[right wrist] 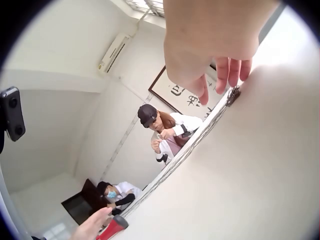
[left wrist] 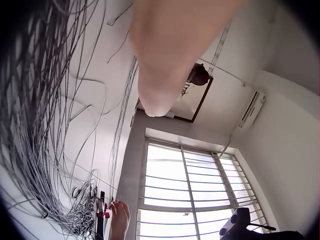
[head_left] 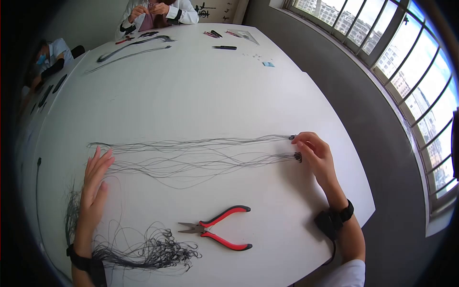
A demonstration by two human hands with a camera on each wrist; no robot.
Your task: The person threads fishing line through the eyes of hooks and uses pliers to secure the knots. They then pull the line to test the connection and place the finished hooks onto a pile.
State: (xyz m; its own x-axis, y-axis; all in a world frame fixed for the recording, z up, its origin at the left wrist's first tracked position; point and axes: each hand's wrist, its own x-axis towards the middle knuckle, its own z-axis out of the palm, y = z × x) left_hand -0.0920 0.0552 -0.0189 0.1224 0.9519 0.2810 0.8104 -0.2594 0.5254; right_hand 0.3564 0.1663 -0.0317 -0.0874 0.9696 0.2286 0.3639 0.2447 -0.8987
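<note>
Two long bundles of thin dark wire-like strands stretch across the white table in the head view, the upper bundle point(head_left: 201, 142) and the looser lower bundle point(head_left: 191, 165). Small dark curled loops point(head_left: 298, 157) cluster at their right ends. My left hand point(head_left: 94, 184) is at the bundles' left ends, fingers extended. At the right, my right hand point(head_left: 316, 155) has its fingertips beside the upper bundle's curled end. Seen from the right wrist, its thumb and fingers point(right wrist: 233, 75) hang slightly apart, right at the dark loops point(right wrist: 232, 96).
Red-and-black pliers point(head_left: 203, 228) lie spread apart between my arms. A tangled heap of hooked strands point(head_left: 162, 251) is beside my left forearm. Farther up the table are more strands point(head_left: 134, 48), a black pen-like tool point(head_left: 224, 47) and a blue packet point(head_left: 268, 64). Two people sit beyond.
</note>
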